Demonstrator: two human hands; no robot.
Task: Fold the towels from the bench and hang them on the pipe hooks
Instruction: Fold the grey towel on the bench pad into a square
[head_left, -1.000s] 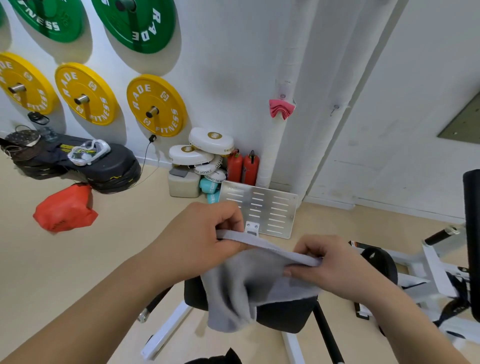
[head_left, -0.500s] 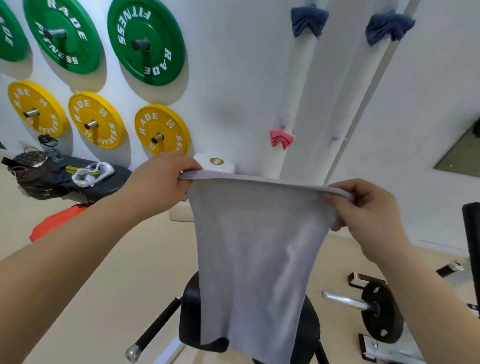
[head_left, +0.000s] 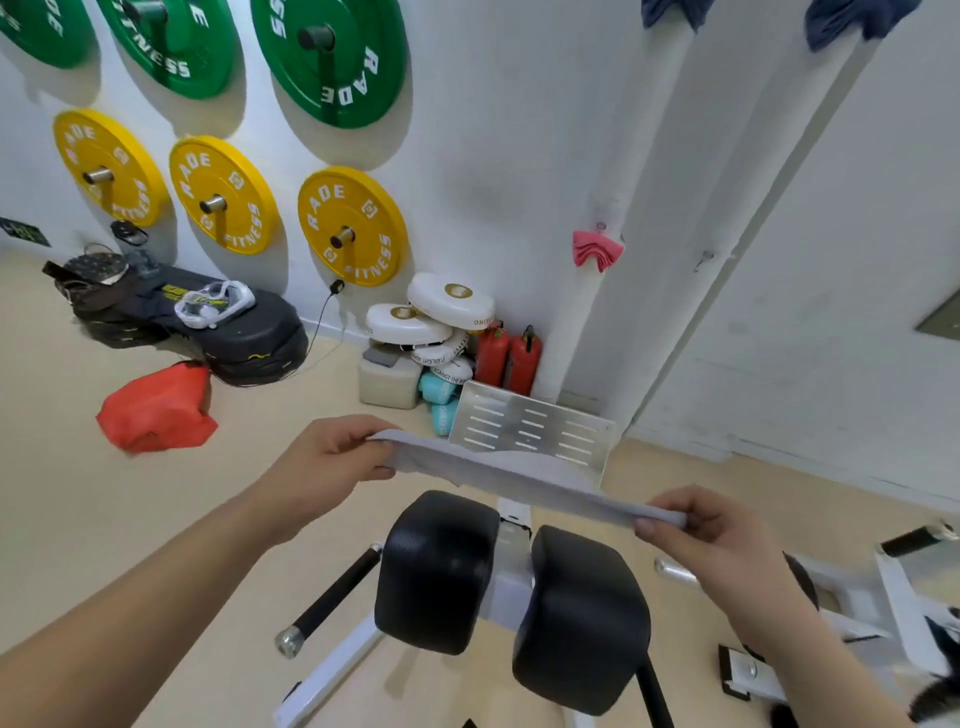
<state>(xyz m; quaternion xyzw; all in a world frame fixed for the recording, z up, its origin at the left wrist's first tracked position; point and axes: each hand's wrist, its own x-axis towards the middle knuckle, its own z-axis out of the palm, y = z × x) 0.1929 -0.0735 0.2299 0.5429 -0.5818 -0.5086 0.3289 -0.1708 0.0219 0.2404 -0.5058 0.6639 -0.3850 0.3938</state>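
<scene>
A grey towel (head_left: 524, 475) is stretched into a narrow flat band between my hands, above the black bench pads (head_left: 436, 571). My left hand (head_left: 322, 467) pinches its left end. My right hand (head_left: 722, 540) pinches its right end. On the white wall pipes (head_left: 613, 171) a folded pink towel (head_left: 597, 250) hangs at mid height, and two dark blue towels (head_left: 667, 10) hang near the top edge of the view. A bare small hook (head_left: 705, 257) sticks out of the right pipe.
Green and yellow weight plates (head_left: 353, 226) hang on the wall at left. On the floor lie a red bag (head_left: 156, 413), black gear (head_left: 244, 338), white pads (head_left: 447, 299), red extinguishers (head_left: 511, 358) and a metal footplate (head_left: 530, 428). A white machine frame (head_left: 904, 597) stands at right.
The towel hung open as a wide sheet between my raised hands; now it is a narrow horizontal band held lower over the bench pads. The view has tilted down.
</scene>
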